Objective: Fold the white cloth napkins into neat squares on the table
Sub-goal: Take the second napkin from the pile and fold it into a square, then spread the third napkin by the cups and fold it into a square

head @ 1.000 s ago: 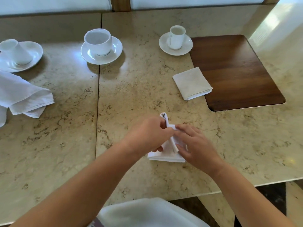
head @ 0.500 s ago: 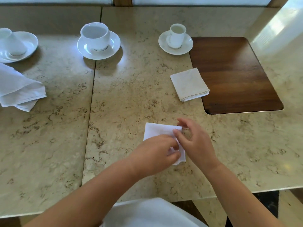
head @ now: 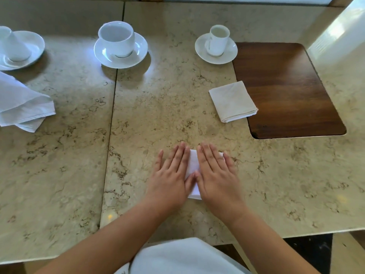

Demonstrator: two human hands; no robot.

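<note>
Head view. Two bare hands lie flat, fingers straight and together, side by side on a small folded white cloth napkin (head: 192,165) at lower centre of the frame; the left hand (head: 171,175) and the right hand (head: 216,175) press it onto the polished beige marble-patterned table (head: 154,107), gripping nothing. Only a narrow strip of cloth shows between them. A second folded napkin (head: 233,101), cream-white and square, lies at centre right, its corner overlapping a dark wooden rounded-rectangle inlay (head: 292,91). A loose, unfolded white napkin (head: 21,103) lies at the left edge. Three glossy white cups stand on three white saucers along the top: left (head: 11,46), centre (head: 116,39), right (head: 218,40). No legible writing.
</note>
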